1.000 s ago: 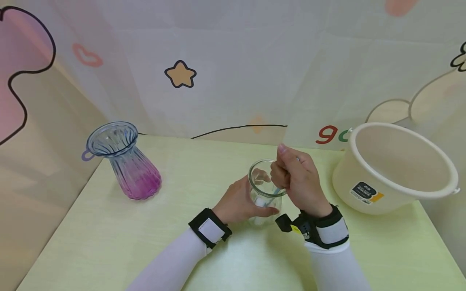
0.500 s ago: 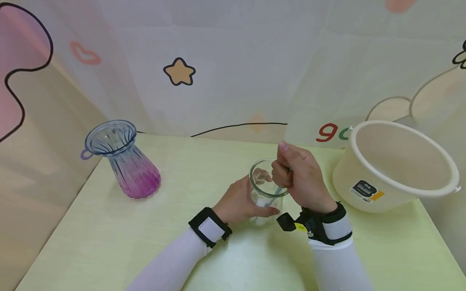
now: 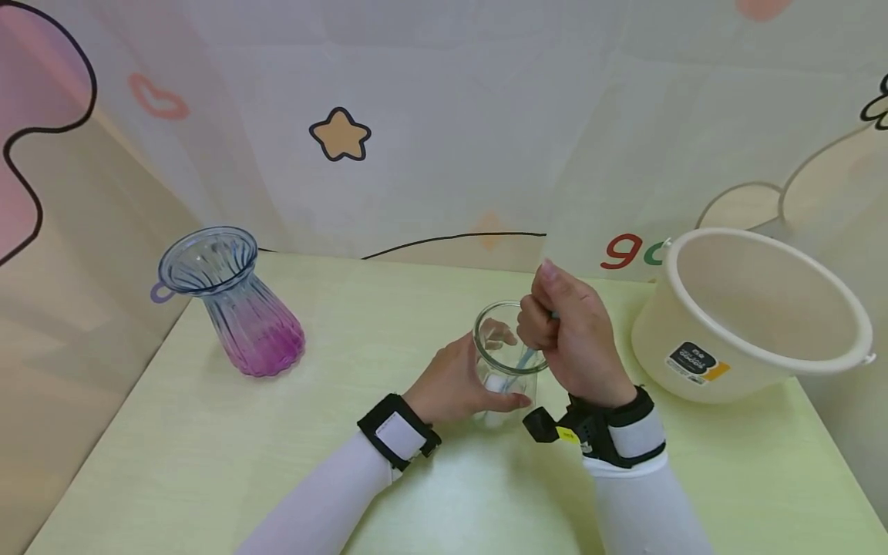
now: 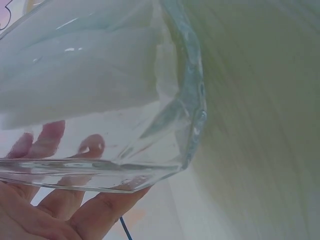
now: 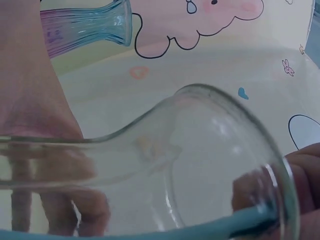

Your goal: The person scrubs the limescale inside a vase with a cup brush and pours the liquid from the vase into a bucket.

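Observation:
Near the middle of the table in the head view, my left hand (image 3: 449, 378) holds a clear glass vase (image 3: 529, 383) around its body. My right hand (image 3: 576, 331), at the mouth of the vase, grips the blue handle of a cup brush (image 3: 525, 359) that slants down inside the glass. In the left wrist view the brush's white head (image 4: 75, 75) shows through the glass, close to the thick vase base (image 4: 192, 107). The right wrist view shows the flared vase rim (image 5: 240, 112) and the fingers (image 5: 305, 175) of my right hand at the handle.
A ribbed blue-to-pink vase (image 3: 253, 316) stands on the left of the table, with a small purple ring (image 3: 161, 292) at its rim. On the right is a cream bucket (image 3: 659, 335) with a label. A printed cloth (image 3: 430, 139) hangs behind the pale table (image 3: 208, 462).
My right hand has risen slightly with the brush handle. The left hand keeps its hold, and the glass vase stays in nearly the same place. The head view has shifted a little.

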`<state>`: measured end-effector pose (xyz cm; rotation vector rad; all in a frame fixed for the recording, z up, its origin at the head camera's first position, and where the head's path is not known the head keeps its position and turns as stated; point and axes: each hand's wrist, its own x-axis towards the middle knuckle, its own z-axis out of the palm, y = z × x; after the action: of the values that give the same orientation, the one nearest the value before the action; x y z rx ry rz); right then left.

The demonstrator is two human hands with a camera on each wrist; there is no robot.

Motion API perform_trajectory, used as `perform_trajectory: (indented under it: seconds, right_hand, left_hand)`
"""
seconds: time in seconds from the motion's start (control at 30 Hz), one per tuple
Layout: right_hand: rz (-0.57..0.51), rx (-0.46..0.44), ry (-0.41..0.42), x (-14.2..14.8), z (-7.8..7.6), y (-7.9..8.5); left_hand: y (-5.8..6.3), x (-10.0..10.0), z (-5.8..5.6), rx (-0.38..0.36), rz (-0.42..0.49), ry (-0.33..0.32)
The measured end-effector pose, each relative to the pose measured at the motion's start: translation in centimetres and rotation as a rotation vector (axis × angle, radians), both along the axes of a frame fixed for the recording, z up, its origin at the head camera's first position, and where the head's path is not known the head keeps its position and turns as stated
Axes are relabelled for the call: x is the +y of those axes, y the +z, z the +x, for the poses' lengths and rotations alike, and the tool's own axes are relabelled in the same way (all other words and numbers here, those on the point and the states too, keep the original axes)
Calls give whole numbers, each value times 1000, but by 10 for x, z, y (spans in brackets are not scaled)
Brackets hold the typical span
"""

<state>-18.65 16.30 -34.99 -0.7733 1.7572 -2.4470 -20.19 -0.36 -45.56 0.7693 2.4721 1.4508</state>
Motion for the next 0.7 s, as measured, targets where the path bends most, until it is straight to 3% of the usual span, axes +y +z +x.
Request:
perform_trajectory:
  seconds: [0.37,0.7]
  right_hand:
    - [-92,183,-67,-4,7,6]
    - [63,199,-153,-6,7,5]
  left_hand:
    - [-1,1,1,10,-13,36]
    - [0,0,1,-8,-13,37]
